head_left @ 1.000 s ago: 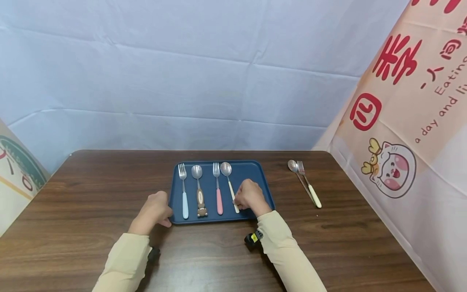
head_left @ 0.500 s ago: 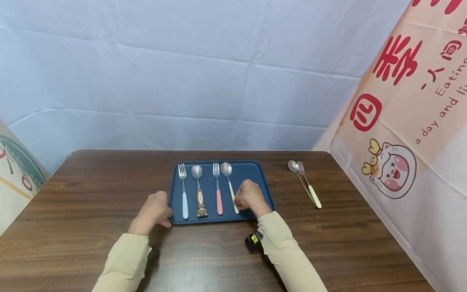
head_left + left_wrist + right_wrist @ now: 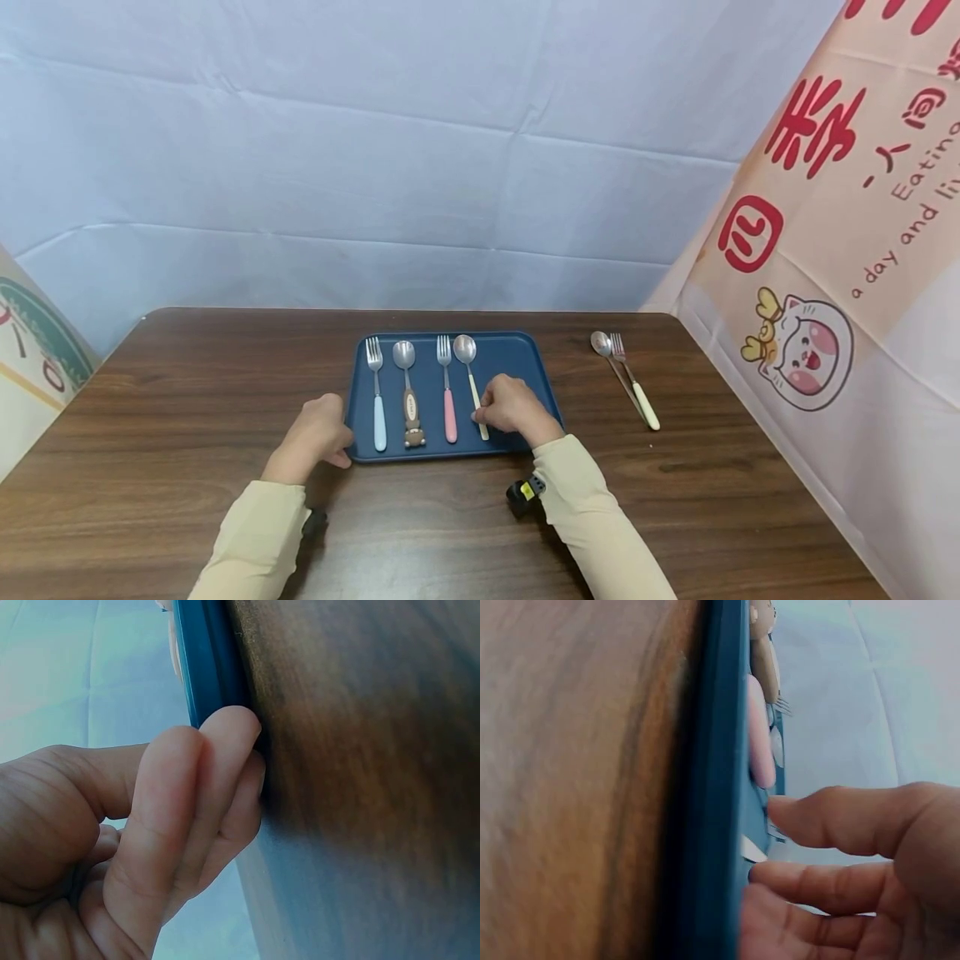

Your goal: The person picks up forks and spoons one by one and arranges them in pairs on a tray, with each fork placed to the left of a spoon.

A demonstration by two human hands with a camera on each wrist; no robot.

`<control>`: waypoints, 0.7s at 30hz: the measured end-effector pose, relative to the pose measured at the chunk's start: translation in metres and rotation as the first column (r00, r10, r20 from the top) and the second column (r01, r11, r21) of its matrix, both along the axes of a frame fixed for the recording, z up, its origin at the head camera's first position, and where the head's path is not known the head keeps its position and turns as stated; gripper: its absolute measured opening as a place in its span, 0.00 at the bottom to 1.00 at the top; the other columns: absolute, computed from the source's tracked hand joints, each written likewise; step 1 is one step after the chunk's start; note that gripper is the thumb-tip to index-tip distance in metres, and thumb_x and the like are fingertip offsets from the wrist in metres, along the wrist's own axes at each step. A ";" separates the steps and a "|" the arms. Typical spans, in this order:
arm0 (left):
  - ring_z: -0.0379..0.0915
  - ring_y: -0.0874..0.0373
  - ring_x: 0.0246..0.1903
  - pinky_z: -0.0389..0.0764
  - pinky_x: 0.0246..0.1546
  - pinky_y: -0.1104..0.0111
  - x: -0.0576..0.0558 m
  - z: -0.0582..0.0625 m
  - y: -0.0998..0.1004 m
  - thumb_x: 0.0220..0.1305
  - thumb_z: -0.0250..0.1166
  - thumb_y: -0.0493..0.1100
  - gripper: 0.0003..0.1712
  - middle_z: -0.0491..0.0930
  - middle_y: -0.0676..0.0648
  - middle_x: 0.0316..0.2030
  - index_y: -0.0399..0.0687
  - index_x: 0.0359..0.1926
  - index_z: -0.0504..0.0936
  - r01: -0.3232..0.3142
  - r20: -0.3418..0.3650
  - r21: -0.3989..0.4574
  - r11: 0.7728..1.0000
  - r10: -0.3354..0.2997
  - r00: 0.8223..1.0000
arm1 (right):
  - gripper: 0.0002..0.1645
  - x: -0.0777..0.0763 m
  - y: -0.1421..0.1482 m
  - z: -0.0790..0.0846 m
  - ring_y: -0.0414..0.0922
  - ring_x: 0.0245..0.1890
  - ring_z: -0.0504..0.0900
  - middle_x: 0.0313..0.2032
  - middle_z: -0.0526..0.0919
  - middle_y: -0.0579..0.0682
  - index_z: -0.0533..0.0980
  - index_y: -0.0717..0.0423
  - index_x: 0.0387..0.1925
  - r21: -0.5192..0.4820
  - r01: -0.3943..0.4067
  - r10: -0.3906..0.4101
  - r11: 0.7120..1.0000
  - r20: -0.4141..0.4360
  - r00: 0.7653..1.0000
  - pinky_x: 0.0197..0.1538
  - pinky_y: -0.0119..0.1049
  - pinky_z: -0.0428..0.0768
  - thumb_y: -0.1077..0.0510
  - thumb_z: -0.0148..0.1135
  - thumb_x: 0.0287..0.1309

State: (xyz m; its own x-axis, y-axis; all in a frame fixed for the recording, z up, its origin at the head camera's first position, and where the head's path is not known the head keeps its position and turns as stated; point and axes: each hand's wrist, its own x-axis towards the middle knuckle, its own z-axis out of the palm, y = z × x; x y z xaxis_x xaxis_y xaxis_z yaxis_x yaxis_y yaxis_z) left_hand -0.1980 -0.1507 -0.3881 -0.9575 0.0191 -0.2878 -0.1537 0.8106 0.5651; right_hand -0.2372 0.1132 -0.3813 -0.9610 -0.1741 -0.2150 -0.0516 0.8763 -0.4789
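Note:
On a dark blue tray lie a light blue fork, a spoon with a brown bear handle, a pink fork and a spoon with a cream handle, side by side. My left hand holds the tray's left edge near its front corner, fingertips at the rim in the left wrist view. Over the tray's right part is my right hand, beside the cream spoon's handle. In the right wrist view its thumb and index finger stand apart, the pale handle end near the gap.
To the right of the tray, another spoon and a fork with a pale yellow handle lie close together on the brown wooden table. A pale cloth hangs behind the table, with a printed cloth at the right.
My right hand's thumb and fingers have spread apart at the cream spoon's handle, and the hand has shifted slightly. The left hand and the cutlery stay in place.

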 end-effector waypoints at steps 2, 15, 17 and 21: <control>0.77 0.58 0.12 0.78 0.23 0.67 0.000 0.000 0.000 0.50 0.56 0.26 0.08 0.75 0.42 0.15 0.25 0.34 0.70 0.000 0.002 0.003 1.000 0.000 1.000 | 0.10 0.001 0.001 0.002 0.43 0.22 0.72 0.22 0.76 0.49 0.78 0.60 0.27 0.063 -0.055 0.057 0.996 -0.019 0.998 0.26 0.36 0.71 0.56 0.68 0.50; 0.77 0.57 0.12 0.78 0.23 0.67 0.000 0.000 0.000 0.51 0.56 0.26 0.10 0.74 0.41 0.17 0.23 0.37 0.70 -0.010 0.017 0.019 1.000 0.010 1.000 | 0.23 0.013 -0.001 0.014 0.47 0.41 0.73 0.41 0.78 0.54 0.78 0.60 0.48 0.265 -0.282 0.308 0.922 -0.062 0.950 0.45 0.44 0.74 0.59 0.68 0.48; 0.77 0.57 0.12 0.78 0.24 0.66 0.000 0.001 0.000 0.51 0.56 0.26 0.10 0.74 0.41 0.17 0.23 0.36 0.70 -0.012 0.018 0.021 1.000 0.011 1.000 | 0.23 0.013 -0.001 0.014 0.47 0.41 0.73 0.41 0.78 0.54 0.78 0.60 0.48 0.269 -0.278 0.305 0.922 -0.064 0.950 0.45 0.45 0.74 0.59 0.68 0.48; 0.77 0.57 0.12 0.78 0.23 0.67 0.000 0.001 0.000 0.51 0.55 0.25 0.09 0.74 0.41 0.17 0.24 0.36 0.70 -0.014 0.019 0.028 1.000 0.014 1.000 | 0.23 0.012 0.000 0.014 0.48 0.42 0.74 0.42 0.78 0.54 0.78 0.59 0.48 0.279 -0.274 0.303 0.920 -0.066 0.951 0.45 0.45 0.74 0.58 0.68 0.49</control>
